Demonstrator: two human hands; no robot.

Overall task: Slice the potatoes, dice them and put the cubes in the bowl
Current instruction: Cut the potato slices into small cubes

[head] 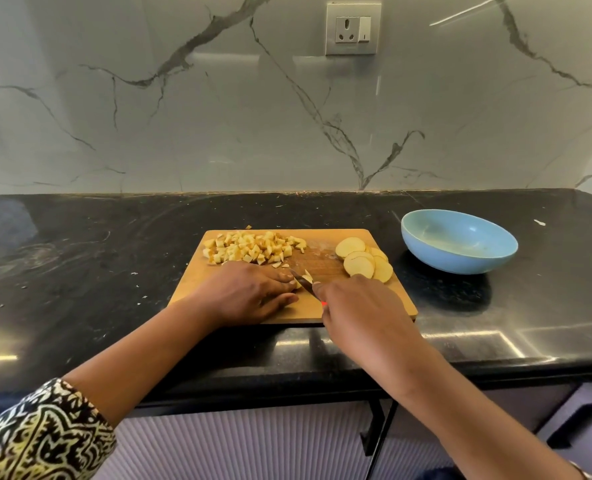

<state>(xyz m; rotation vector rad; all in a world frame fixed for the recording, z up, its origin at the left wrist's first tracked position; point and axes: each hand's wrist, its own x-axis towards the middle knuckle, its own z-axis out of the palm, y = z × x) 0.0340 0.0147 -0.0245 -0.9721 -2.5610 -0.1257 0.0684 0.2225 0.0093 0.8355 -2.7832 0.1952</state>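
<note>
A wooden cutting board (pixel 325 308) lies on the black counter. A heap of potato cubes (pixel 253 249) covers its far left part. Several round potato slices (pixel 363 259) lie overlapped at its far right. My left hand (pixel 249 294) lies on the board's middle with fingers pressing down on a small potato piece (pixel 307 278). My right hand (pixel 360 306) grips a knife (pixel 303 281) by its handle, and the dark blade cuts into that piece beside my left fingertips. A light blue bowl (pixel 459 240) stands to the right of the board and holds nothing.
The counter's front edge (pixel 287 379) runs just below the board. A marble wall with a socket (pixel 352 28) rises behind. Small potato scraps (pixel 142 296) dot the counter left of the board. Cabinet fronts (pixel 253 441) sit under the counter.
</note>
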